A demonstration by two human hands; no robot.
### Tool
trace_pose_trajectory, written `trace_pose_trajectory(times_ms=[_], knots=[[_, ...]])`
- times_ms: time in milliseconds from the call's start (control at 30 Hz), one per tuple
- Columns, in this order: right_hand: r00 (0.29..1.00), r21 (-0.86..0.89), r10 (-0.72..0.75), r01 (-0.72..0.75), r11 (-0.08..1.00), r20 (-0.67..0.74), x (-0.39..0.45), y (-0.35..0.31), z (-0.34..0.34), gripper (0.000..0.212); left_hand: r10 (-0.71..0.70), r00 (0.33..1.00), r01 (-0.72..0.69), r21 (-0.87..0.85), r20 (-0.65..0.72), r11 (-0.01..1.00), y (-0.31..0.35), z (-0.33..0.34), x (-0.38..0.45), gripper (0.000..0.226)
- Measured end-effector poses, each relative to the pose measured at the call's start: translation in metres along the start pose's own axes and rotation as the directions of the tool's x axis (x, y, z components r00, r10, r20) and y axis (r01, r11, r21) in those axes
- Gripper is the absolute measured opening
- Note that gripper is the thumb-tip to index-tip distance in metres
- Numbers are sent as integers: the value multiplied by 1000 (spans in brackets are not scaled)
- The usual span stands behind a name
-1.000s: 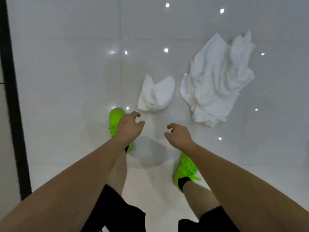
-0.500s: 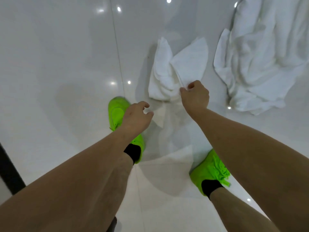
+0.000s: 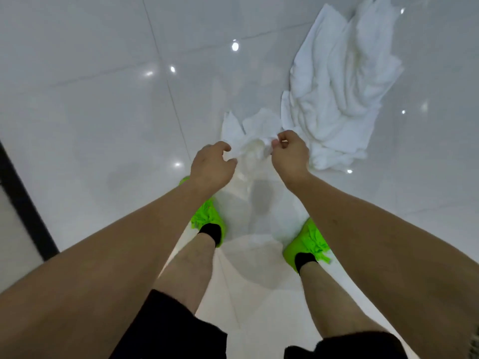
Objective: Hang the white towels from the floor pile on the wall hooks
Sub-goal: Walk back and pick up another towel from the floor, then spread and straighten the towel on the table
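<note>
Head view, looking down at a glossy white tiled floor [image 3: 90,104]. Both bare arms reach forward and down over the person's feet. Right hand [image 3: 290,154]: fingers curled, pinching a bunched edge of the small white towel [image 3: 252,130] between thumb and fingertips; the cloth gathers into a tight crumple right at the grip. Left hand [image 3: 211,165]: fingers curled toward the same towel, fingertips touching its near left edge; whether it has a firm pinch or only contact cannot be told, since the fingertips are partly lost against the white cloth. The small towel sits between the two hands, its far part spreading away from them in two peaks; whether that part rests on the tiles or hangs raised cannot be told. The large white towel [image 3: 342,86] lies crumpled on the floor just beyond and to the right of the right hand, its near corner just beside the small towel. Neon green shoes with black socks: left shoe [image 3: 210,216] under the left forearm, right shoe [image 3: 308,242] beside the right forearm. Black shorts [image 3: 168,330] at the bottom edge. A dark vertical strip [image 3: 26,203] runs along the left side.
</note>
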State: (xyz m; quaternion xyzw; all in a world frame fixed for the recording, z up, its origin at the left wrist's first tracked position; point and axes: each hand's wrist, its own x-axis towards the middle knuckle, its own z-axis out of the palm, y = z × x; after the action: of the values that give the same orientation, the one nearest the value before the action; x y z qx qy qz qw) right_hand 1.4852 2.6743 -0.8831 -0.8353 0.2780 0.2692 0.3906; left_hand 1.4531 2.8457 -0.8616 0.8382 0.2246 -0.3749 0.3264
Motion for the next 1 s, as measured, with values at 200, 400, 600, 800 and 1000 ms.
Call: trace_pose_trajectory(times_ms=[200, 400, 600, 800, 1000], knots=[[998, 275, -67, 62, 960, 10, -91, -109, -133, 8, 264, 961, -254, 119, -79, 960, 145, -101, -97, 49], [970, 414, -239, 234, 880, -41, -174, -180, -298, 16, 544, 830, -457, 408, -125, 791, 300, -158, -208, 46], [886, 316, -409, 460, 829, -218, -229, -200, -494, 21, 650, 720, -471, 518, -241, 714, 442, -166, -319, 16], [747, 84, -562, 624, 777, -354, -297, -178, -662, 40, 723, 526, -665, 313, -449, 678, 575, -151, -424, 13], [731, -287, -587, 513, 809, -347, -325, -138, -789, 28, 783, 332, -780, 315, -525, 541, 686, -130, -498, 12]])
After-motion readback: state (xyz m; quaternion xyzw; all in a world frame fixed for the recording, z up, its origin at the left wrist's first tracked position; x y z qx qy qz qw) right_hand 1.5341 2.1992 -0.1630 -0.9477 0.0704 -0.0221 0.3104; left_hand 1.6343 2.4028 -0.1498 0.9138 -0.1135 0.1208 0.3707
